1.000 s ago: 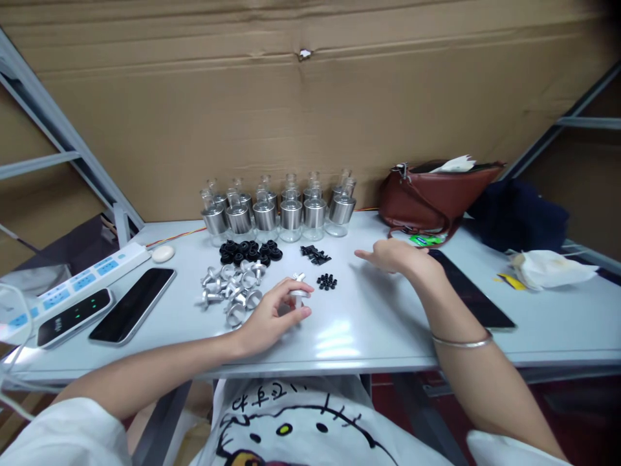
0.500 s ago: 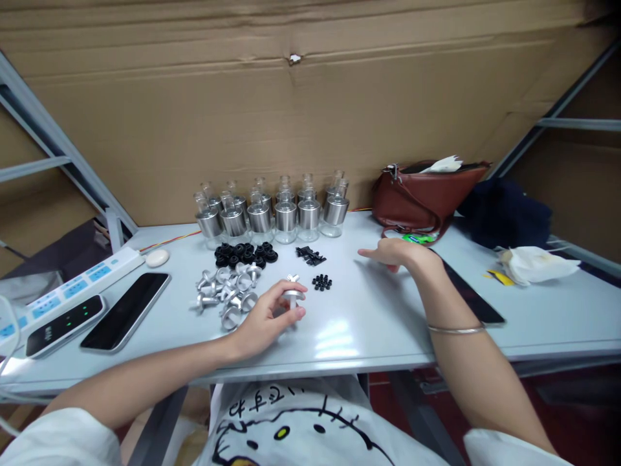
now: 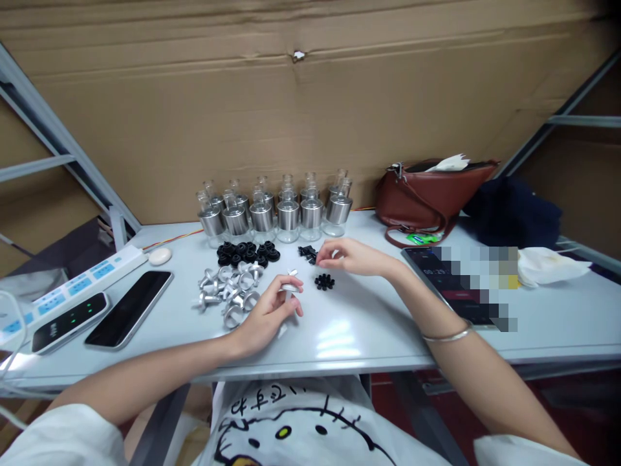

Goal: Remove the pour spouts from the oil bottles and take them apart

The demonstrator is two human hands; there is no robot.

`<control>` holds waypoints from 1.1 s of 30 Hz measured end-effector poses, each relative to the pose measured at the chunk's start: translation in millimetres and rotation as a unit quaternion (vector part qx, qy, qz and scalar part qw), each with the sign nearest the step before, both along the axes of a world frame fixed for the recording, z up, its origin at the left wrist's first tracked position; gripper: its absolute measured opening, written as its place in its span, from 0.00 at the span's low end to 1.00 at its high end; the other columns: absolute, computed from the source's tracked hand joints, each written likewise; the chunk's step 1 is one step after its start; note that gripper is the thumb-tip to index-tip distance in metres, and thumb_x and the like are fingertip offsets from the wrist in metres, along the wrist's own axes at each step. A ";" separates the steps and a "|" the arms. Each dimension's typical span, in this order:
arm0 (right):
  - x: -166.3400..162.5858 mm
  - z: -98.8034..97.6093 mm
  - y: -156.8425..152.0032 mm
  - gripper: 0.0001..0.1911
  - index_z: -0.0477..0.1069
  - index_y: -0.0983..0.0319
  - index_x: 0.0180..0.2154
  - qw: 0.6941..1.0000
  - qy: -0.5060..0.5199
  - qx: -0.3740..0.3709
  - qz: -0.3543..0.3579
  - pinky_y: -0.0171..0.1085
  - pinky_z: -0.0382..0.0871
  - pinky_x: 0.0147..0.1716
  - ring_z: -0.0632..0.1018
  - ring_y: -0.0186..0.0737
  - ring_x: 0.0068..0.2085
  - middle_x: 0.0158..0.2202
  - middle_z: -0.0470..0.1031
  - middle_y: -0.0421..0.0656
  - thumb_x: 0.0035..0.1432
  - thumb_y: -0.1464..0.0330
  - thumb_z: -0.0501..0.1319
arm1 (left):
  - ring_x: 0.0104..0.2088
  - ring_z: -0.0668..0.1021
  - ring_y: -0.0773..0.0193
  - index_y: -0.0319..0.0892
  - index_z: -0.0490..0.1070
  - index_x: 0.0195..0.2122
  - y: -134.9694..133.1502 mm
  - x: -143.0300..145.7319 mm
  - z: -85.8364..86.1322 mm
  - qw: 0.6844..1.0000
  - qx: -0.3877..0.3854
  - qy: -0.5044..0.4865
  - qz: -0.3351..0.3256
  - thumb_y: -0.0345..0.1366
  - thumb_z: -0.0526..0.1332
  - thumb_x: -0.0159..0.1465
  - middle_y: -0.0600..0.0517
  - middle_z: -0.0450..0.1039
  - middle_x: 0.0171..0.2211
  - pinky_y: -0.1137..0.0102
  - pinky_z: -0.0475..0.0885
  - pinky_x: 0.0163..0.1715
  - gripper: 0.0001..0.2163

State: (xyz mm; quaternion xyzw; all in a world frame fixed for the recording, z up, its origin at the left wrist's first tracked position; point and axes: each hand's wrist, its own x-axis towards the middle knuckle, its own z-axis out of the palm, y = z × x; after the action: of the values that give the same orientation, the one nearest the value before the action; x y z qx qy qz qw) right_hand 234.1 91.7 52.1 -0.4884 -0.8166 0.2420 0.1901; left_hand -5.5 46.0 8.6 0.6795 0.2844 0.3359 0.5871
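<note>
- My left hand [image 3: 266, 315] rests on the table [image 3: 369, 323], fingers closed around 1 silver cap [image 3: 290, 289], held just above the surface at about 6 o'clock from the row of bottles.
- A small white piece sticks up from the cap's top; I cannot tell what it is.
- My right hand [image 3: 350, 257] hovers low over the table at 3 o'clock from the left hand, well apart from it. Fingers curled and narrow, tips pinched close at the black clips [image 3: 307, 253]. I cannot tell whether a clip is actually gripped.
- Small black rings [image 3: 324, 281] lie in a tight cluster just below the right hand's fingertips, at 5 o'clock from the clips, between my 2 hands.
- Loose silver caps [image 3: 228, 290] sit in a heap at 9 o'clock from the held cap, just beside my left fingers.
- Black washers [image 3: 247, 253] form a pile at 12 o'clock from that heap.
- Bottles [image 3: 274, 210] with silver collars stand upright in 2 rows at the table's far edge, against the cardboard [image 3: 310, 110].
- Bracelet [image 3: 446, 335] on my right wrist.
- Far left: power strip [image 3: 72, 285], a power bank [image 3: 68, 320] with green lights, a dark phone [image 3: 130, 308].
- Right side: brown bag [image 3: 427, 194], a tablet [image 3: 460, 285] with its screen partly blurred, crumpled tissue [image 3: 548, 265].
</note>
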 end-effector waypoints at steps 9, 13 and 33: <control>-10.2 -24.2 6.1 0.07 0.78 0.65 0.32 0.998 -0.011 -0.006 0.056 0.35 0.65 0.35 0.73 0.38 0.32 0.31 0.72 0.44 0.56 0.71 0.61 | 0.33 0.72 0.69 0.44 0.62 0.44 1.5 1.2 -0.5 1.000 -0.009 -0.013 0.007 0.36 0.56 0.65 0.52 0.63 0.42 0.70 0.64 0.37 0.08; -13.5 -27.9 7.8 0.05 0.77 0.65 0.30 0.998 -0.023 0.016 0.052 0.35 0.65 0.35 0.73 0.38 0.32 0.30 0.71 0.43 0.56 0.72 0.62 | 0.33 0.71 0.67 0.43 0.62 0.44 2.4 0.7 -2.5 1.000 -0.009 -0.007 0.008 0.38 0.56 0.65 0.52 0.66 0.37 0.69 0.63 0.37 0.08; -13.7 -16.2 -0.9 0.08 0.73 0.65 0.33 0.994 0.004 0.099 0.042 0.39 0.63 0.40 0.69 0.42 0.37 0.34 0.66 0.45 0.62 0.69 0.58 | 0.31 0.73 0.70 0.43 0.62 0.43 3.4 2.2 0.2 0.999 -0.023 -0.026 0.005 0.36 0.56 0.64 0.52 0.65 0.39 0.72 0.64 0.34 0.07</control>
State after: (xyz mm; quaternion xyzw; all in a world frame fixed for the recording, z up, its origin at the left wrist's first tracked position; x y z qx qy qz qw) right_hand 220.3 90.8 35.8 -0.4311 -0.8557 0.1696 0.2306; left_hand -3.4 49.4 8.8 0.6554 0.2803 0.3491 0.6083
